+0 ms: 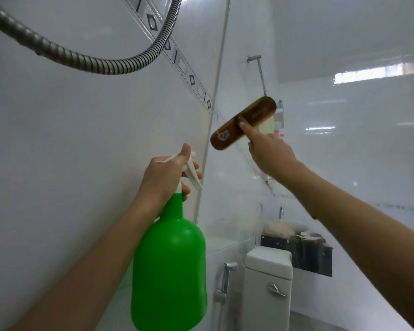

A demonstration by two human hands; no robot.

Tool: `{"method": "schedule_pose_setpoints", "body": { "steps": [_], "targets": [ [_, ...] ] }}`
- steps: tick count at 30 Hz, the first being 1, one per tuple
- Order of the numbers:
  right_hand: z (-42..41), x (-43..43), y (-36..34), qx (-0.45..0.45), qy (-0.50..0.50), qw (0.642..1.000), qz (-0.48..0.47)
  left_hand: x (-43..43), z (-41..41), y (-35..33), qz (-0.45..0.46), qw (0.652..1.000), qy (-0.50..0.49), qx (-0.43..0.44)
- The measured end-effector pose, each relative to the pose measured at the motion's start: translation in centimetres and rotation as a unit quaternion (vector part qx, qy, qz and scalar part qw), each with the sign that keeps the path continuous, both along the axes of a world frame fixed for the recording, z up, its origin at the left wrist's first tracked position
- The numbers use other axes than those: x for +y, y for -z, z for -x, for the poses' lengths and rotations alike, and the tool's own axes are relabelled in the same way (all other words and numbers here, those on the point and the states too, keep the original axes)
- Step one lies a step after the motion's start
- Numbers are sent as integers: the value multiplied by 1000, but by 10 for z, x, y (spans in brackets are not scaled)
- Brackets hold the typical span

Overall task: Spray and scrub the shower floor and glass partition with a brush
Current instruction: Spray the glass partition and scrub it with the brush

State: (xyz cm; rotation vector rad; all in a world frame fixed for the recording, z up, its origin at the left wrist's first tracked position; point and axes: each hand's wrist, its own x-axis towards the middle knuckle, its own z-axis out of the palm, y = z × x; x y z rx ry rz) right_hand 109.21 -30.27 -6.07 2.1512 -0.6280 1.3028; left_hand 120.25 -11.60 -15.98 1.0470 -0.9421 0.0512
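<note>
left hand: mine, raised, wrapped round the neck of the spray bottle; thumb up on top of the white spray head, fingers curled at the trigger.
spray bottle: green plastic, upright with a slight tilt, held in front of the white tiled wall, nozzle pointing toward the glass partition.
right hand: mine, raised higher, gripping the brush at its middle, thumb laid across the brown back.
brush: oblong wooden back facing me, tilted with its far end up to the right; pale bristles show past my thumb, turned to the glass. Cannot tell if bristles touch it.
glass partition: clear pane, edge running along the tiled wall corner; droplets or streaks visible below my right hand.
shower hose: metal, coiled, loops across top left in front of the wall.
behind glass: toilet cistern at the bottom, bidet sprayer to its left, dark shelf on the wall, blurred bottles just beyond the brush.
shower floor: out of frame.
</note>
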Motion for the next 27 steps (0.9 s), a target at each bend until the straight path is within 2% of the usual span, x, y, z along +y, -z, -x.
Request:
{"method": "schedule_pose_setpoints", "body": {
  "steps": [2,6,9,11,13,16,18,19,21,24,27],
  "targets": [
    [8,-2,5,-10,-3,1000,-11,-1,1,-1,1,1000,1,-4],
    [65,1,101,18,47,998,-35,-2,4,-1,10,1000,11,-7],
    [50,-6,55,2,30,1000,6,-4,4,0,17,1000,11,-4],
    [26,-4,0,-19,5,1000,3,-5,4,0,16,1000,10,-2],
    [17,-4,-21,-21,-5,1000,0,-7,5,0,15,1000,7,-5],
    [45,-7,51,-29,-8,999,-42,-10,6,-1,14,1000,5,-16],
    [68,4,124,21,39,997,-61,-13,7,-1,11,1000,7,-20],
    [72,5,137,48,54,996,-59,-14,8,0,10,1000,6,-20],
    [63,-3,121,47,35,998,-20,-19,12,2,3,1000,8,-23],
    [39,-4,59,5,9,1000,-18,-27,18,7,-12,1000,16,-22],
    [65,-10,72,29,15,999,-20,-28,20,10,-16,1000,20,-9]
  ]
}}
